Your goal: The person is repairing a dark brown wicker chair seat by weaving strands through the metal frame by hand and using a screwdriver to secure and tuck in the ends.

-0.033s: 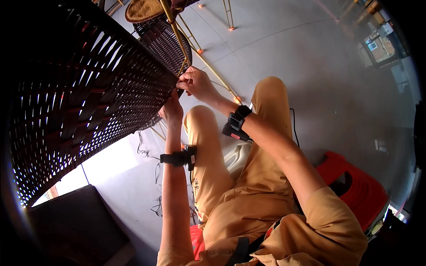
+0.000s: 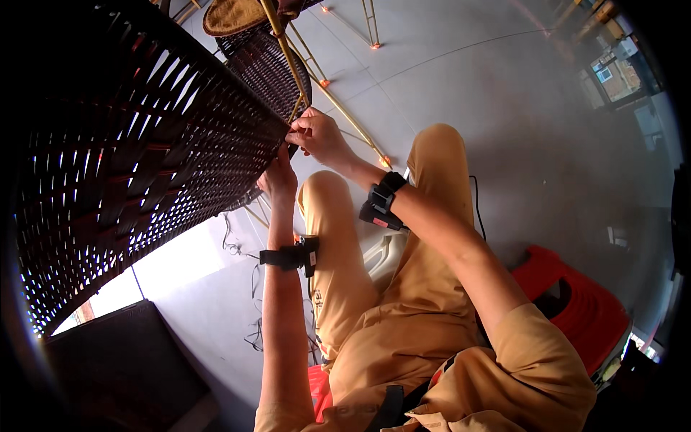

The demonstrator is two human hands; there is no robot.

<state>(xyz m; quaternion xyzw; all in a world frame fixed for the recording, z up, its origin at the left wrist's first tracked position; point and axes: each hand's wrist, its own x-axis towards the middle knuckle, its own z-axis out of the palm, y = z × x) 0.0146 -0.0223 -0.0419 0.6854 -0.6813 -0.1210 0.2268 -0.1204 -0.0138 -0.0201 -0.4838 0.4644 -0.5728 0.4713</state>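
Observation:
A large dark-brown woven panel [image 2: 144, 151] fills the upper left, its curved edge reaching the centre. My left hand [image 2: 278, 171] grips that edge from below, fingers partly hidden. Just above it, my right hand [image 2: 317, 135] has its fingers closed in a pinch at the panel's corner; what lies between the fingertips is too small to make out. Beside my hands are a gold metal pole [image 2: 345, 119] and, behind, a second woven piece [image 2: 263, 65]. Black straps with small boxes [image 2: 291, 255] are on both my forearms.
Gold metal frames [image 2: 371, 25] with orange feet stand on the grey floor [image 2: 504, 129]. A round tan pad [image 2: 229, 17] is at the top. A red plastic stool [image 2: 583, 324] is at my right, a dark box-like object [image 2: 122, 353] at lower left, loose thin cords near my left leg.

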